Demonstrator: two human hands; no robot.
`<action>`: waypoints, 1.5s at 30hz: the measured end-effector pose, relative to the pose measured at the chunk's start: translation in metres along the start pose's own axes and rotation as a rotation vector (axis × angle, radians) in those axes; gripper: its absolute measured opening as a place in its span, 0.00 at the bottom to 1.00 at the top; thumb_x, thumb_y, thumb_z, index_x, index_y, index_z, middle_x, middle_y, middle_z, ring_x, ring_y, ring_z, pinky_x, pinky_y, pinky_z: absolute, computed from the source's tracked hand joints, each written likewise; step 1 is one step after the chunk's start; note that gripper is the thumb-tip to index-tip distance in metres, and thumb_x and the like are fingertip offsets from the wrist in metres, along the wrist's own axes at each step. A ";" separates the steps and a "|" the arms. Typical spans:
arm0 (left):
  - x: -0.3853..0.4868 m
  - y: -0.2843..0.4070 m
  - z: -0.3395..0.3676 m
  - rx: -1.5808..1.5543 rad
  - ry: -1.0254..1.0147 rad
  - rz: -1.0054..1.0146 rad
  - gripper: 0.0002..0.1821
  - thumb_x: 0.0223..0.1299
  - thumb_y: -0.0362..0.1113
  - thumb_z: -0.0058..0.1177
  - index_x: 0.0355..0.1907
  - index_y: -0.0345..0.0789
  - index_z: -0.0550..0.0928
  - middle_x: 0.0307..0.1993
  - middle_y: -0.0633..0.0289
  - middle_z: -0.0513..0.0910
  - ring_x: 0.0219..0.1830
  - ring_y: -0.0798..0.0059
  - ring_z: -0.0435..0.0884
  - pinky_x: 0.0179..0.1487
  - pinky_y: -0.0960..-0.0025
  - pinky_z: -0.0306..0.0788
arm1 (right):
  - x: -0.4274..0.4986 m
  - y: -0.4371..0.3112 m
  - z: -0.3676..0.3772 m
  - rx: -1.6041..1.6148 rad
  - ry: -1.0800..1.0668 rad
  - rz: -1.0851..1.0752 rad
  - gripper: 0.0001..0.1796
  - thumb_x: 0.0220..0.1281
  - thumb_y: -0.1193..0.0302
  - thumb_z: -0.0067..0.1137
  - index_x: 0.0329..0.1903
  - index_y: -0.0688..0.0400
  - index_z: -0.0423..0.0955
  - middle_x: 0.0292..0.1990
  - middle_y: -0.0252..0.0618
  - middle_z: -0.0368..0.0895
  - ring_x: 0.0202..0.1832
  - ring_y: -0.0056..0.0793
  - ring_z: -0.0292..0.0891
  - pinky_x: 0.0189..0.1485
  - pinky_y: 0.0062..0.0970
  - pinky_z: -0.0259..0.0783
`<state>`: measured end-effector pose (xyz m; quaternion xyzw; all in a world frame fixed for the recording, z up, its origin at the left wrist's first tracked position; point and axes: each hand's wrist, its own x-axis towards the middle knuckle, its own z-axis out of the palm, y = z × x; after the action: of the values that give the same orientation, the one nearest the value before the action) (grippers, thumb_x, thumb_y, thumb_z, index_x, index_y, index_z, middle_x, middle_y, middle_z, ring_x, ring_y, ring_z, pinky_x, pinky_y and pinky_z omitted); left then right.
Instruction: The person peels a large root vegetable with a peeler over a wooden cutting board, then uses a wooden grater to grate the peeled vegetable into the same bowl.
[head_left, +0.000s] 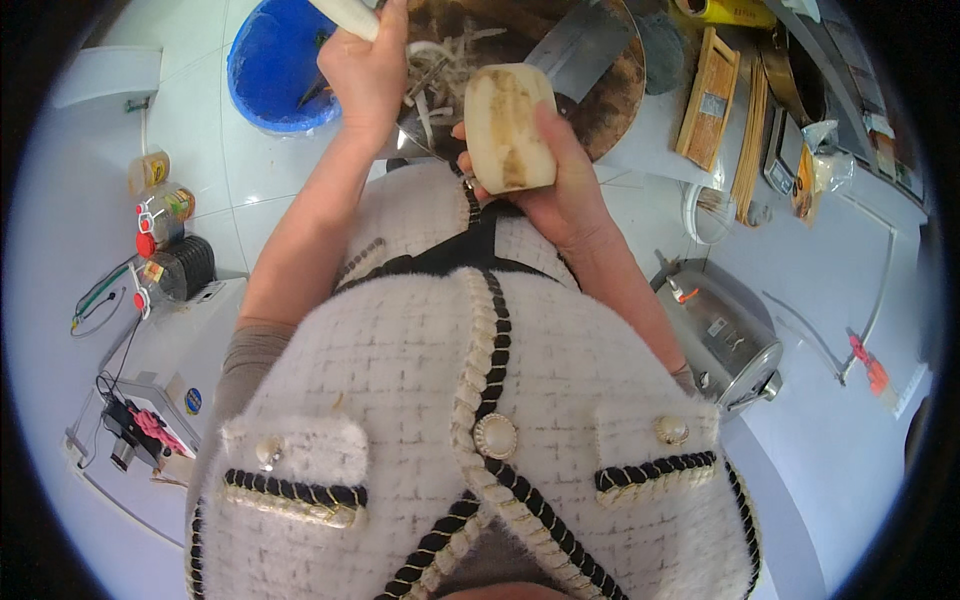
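My right hand (566, 184) holds a thick, pale chunk of root vegetable (511, 127) from below, thumb on its right side. The chunk has a cut end and brownish patches along its surface. My left hand (367, 75) is closed around a smooth white handle-like object (349, 16), which the top edge of the picture cuts off, so its far end is hidden. Beyond both hands is a round, dark-stained cutting board (619, 112). Pale peelings (442, 67) are scattered on it, and a broad metal blade (589, 49) lies flat at its right.
A blue bucket (274, 67) stands left of the board. To the right are a wooden slicer (709, 101), bamboo sticks (750, 142), a digital scale (782, 154) and a white tub (709, 214). A steel drum with a tap (720, 337) stands lower right; plastic bottles (161, 217) stand left.
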<state>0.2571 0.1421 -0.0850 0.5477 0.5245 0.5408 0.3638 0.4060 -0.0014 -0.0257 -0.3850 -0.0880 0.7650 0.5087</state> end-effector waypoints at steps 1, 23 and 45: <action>0.002 0.010 0.002 -0.058 -0.018 -0.020 0.19 0.67 0.41 0.65 0.22 0.33 0.79 0.20 0.72 0.78 0.23 0.88 0.68 0.28 0.76 0.65 | 0.003 -0.003 -0.002 0.074 -0.004 0.019 0.36 0.76 0.42 0.38 0.69 0.59 0.65 0.54 0.52 0.80 0.46 0.40 0.82 0.40 0.35 0.80; -0.027 0.033 0.022 -0.126 -0.249 0.075 0.16 0.66 0.38 0.66 0.23 0.33 0.84 0.19 0.74 0.80 0.23 0.90 0.72 0.25 0.77 0.65 | 0.006 -0.002 0.001 0.155 0.114 0.166 0.37 0.77 0.39 0.31 0.64 0.59 0.68 0.44 0.56 0.80 0.33 0.45 0.79 0.27 0.33 0.73; -0.029 0.072 0.019 -0.118 -0.379 0.009 0.15 0.66 0.39 0.66 0.24 0.33 0.83 0.21 0.73 0.81 0.25 0.88 0.73 0.28 0.76 0.68 | 0.006 -0.003 -0.001 0.119 0.011 0.117 0.37 0.78 0.40 0.28 0.63 0.60 0.68 0.44 0.55 0.82 0.34 0.47 0.83 0.29 0.37 0.79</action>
<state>0.2927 0.1036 -0.0249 0.6198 0.4116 0.4596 0.4850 0.4079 0.0046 -0.0276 -0.3629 -0.0169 0.7951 0.4857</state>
